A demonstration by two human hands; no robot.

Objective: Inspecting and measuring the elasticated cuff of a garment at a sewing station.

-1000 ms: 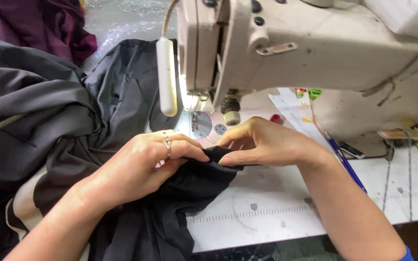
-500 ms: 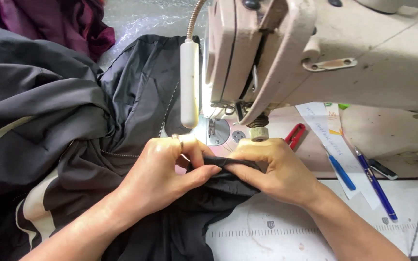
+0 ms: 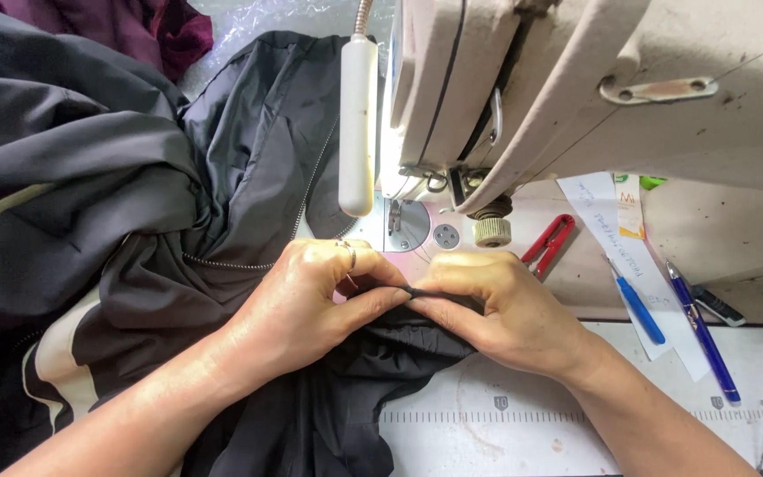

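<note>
A person's left hand [image 3: 311,305], a ring on one finger, and right hand [image 3: 496,309] meet fingertip to fingertip, both closed in a pinch on a folded edge of black fabric [image 3: 328,406] just in front of the sewing machine [image 3: 593,97] needle plate. The dark garment spreads from the tabletop's near edge across its left side, a zipper [image 3: 302,203] running through it. Red thread snips [image 3: 549,246] lie right of the plate; two blue pens [image 3: 699,331] rest on a paper slip [image 3: 611,230] toward the right edge. Maroon cloth [image 3: 152,26] sits at the far left corner.
</note>
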